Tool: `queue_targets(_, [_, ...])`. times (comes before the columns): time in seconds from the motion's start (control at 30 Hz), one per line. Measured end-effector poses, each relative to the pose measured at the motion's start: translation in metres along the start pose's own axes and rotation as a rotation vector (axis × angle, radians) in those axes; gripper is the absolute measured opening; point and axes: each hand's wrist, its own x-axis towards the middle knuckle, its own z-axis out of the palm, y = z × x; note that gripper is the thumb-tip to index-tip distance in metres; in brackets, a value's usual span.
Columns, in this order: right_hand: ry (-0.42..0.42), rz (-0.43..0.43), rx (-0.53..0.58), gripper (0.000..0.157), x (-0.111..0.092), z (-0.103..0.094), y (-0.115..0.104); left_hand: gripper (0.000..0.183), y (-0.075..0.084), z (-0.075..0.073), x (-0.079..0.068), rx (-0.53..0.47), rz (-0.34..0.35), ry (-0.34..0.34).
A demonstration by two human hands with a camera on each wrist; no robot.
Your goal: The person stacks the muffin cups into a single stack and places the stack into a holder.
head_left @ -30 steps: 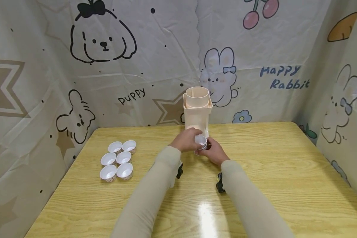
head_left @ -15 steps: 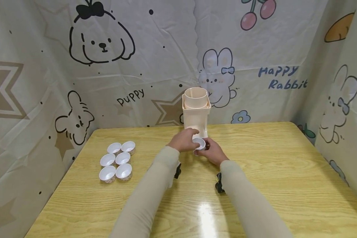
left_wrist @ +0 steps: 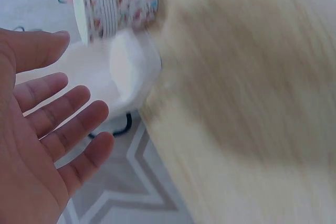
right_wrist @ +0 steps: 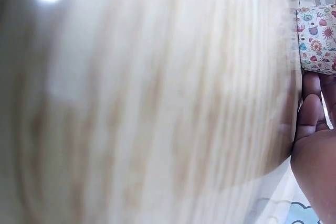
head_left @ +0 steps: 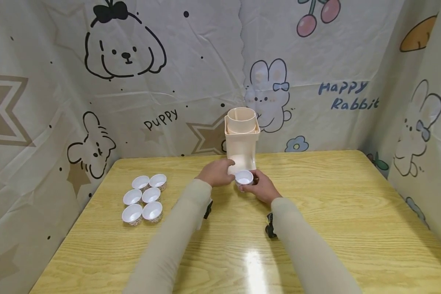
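Observation:
My right hand (head_left: 261, 188) holds a nested stack of paper cups (head_left: 244, 179) from its right side, at the middle of the table. In the left wrist view the stack (left_wrist: 128, 3) shows several rims together and a small floral print, with right-hand fingers on it. Just left of the cups is my left hand (head_left: 217, 173); in the left wrist view its fingers (left_wrist: 79, 142) are spread and slightly bent, with nothing between them. Right behind the cups stands a beige plastic holder (head_left: 241, 145) with a round tube in its top. The right wrist view catches the printed cup wall (right_wrist: 317, 38).
At the left of the wooden table (head_left: 334, 212), several white-lined paper cups (head_left: 152, 195) stand upright in two columns. A cartoon-printed cloth (head_left: 202, 81) hangs close behind the table and along both sides. Both wrists wear small black cameras (head_left: 270, 226).
My left hand has let go of the cups and moved a little left, so the whole top opening now shows. The right hand keeps hold of the stack almost in place.

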Motion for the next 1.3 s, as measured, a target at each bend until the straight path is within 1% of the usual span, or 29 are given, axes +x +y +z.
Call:
queue_targets(0.2, [0.009, 0.019, -0.001, 0.062, 0.0, 0.0, 0.0, 0.054, -0.023, -0.015, -0.007, 0.001, -0.032, 0.012])
queue_targets(0.3, [0.013, 0.023, -0.003, 0.063, 0.0, -0.001, 0.001, 0.056, -0.036, -0.019, -0.011, 0.018, -0.053, -0.003])
queue_targets(0.4, [0.015, 0.025, 0.0, 0.063, 0.0, -0.001, 0.002, 0.055, -0.048, -0.024, -0.016, 0.071, -0.068, -0.02])
queue_targets(0.47, [0.013, 0.023, 0.002, 0.062, 0.001, -0.001, 0.002, 0.052, -0.055, -0.029, -0.021, 0.128, -0.07, -0.026])
queue_targets(0.6, [0.01, 0.026, 0.006, 0.062, 0.001, 0.0, 0.002, 0.047, -0.071, -0.041, -0.031, 0.242, -0.079, -0.003])
queue_targets(0.7, [0.008, 0.032, 0.01, 0.063, 0.002, 0.0, 0.003, 0.046, -0.088, -0.05, -0.039, 0.279, -0.112, 0.01])
queue_targets(0.83, [0.006, 0.035, 0.016, 0.063, 0.003, 0.0, 0.003, 0.047, -0.113, -0.058, -0.05, 0.262, -0.183, 0.004])
queue_targets(0.9, [0.007, 0.029, 0.014, 0.063, 0.002, 0.0, 0.002, 0.048, -0.124, -0.061, -0.056, 0.215, -0.232, 0.007])
queue_targets(1.03, [0.008, 0.024, 0.016, 0.063, 0.001, 0.0, 0.002, 0.052, -0.145, -0.064, -0.069, 0.121, -0.343, 0.016])
queue_targets(1.1, [0.005, 0.025, 0.017, 0.063, 0.001, 0.0, 0.003, 0.053, -0.153, -0.062, -0.075, 0.103, -0.381, 0.006])
queue_targets(1.2, [0.003, 0.024, 0.019, 0.062, 0.001, 0.001, 0.002, 0.056, -0.161, -0.058, -0.082, 0.128, -0.4, -0.003])
queue_targets(1.3, [0.008, 0.025, 0.024, 0.062, 0.0, 0.002, 0.001, 0.059, -0.165, -0.054, -0.085, 0.176, -0.39, -0.013])
